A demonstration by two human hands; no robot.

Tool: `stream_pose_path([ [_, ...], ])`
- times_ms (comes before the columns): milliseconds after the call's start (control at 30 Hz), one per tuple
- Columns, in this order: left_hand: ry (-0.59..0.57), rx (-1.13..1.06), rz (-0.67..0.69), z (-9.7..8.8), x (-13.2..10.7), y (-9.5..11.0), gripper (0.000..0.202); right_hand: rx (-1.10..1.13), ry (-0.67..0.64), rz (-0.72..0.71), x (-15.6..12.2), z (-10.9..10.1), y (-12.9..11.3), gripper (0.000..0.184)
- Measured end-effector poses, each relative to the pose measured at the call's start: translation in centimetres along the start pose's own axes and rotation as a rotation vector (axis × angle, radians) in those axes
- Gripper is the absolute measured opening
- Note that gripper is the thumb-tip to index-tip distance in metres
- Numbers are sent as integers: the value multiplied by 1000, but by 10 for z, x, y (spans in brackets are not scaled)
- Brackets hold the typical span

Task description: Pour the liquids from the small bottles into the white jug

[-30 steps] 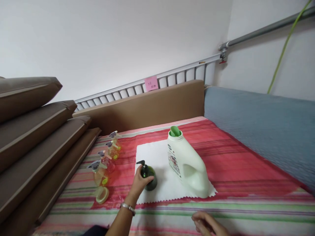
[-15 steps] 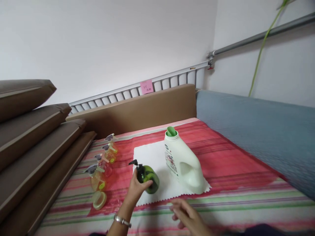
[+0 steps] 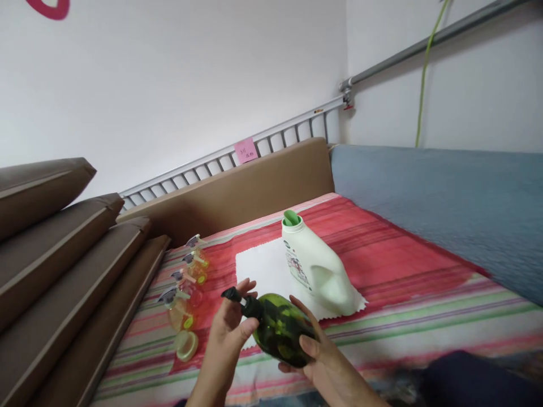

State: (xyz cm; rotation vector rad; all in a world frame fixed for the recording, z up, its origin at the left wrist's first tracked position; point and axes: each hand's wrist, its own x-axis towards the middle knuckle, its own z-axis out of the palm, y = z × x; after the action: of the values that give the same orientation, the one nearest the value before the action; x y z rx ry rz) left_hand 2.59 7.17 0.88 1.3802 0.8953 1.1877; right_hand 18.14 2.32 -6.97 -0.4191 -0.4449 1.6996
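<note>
A dark green, see-through pump bottle (image 3: 282, 333) is tilted in front of me, its black pump (image 3: 250, 307) pointing up and left. My right hand (image 3: 322, 353) is wrapped round the bottle's base end, thumb on the near side. Around the pump my left hand (image 3: 229, 322) is spread, thumb just below the collar and fingers beyond it. Whether those fingers touch the pump is hard to tell. Behind the bottle stands a pale green jug (image 3: 322, 271) with a handle, a green spout insert in its uncapped mouth, on a white zigzag-edged cloth (image 3: 258, 263).
Several clear pump bottles (image 3: 180, 308) line the left side, with a pale green cap (image 3: 185, 345) in front. Stacked brown cushions (image 3: 63, 249) rise at far left. A brown padded board (image 3: 237, 189) and a blue padded side (image 3: 424, 192) border the striped sheet (image 3: 382, 249).
The green pump bottle has come nearer and tipped over more. My right hand, free before, now grips its base, while my left hand has loosened from the body and shifted to the pump.
</note>
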Motion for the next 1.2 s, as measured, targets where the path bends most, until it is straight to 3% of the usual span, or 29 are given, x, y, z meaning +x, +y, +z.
stream_pose_path([
  [100, 99, -5, -13, 4, 3, 8, 35, -68, 92, -42, -5, 7, -4, 77],
  [233, 219, -31, 2, 6, 4, 4, 33, -103, 166, -55, -12, 13, -4, 76],
  [567, 44, -92, -38, -5, -4, 6, 38, -142, 204, -40, -21, 15, -4, 73],
  [667, -28, -144, -57, -2, -4, 7, 50, -100, 189, -12, -21, 14, -3, 69],
  [767, 40, -190, -26, 3, -2, 4, 64, -83, 166, 13, -21, 14, -2, 69],
  [900, 199, -145, 49, 5, -1, 0, 57, -90, 118, 36, -21, 14, -2, 70],
  [967, 157, -154, 48, 4, -2, 2, 57, -82, 87, 47, -22, 14, -3, 69],
  [1100, -45, -198, 1, 2, -5, 7, 75, -62, 47, 48, -22, 17, -4, 67],
  [1200, 94, -159, 79, 0, -5, 6, 68, -78, 58, 53, -22, 18, -3, 67],
])
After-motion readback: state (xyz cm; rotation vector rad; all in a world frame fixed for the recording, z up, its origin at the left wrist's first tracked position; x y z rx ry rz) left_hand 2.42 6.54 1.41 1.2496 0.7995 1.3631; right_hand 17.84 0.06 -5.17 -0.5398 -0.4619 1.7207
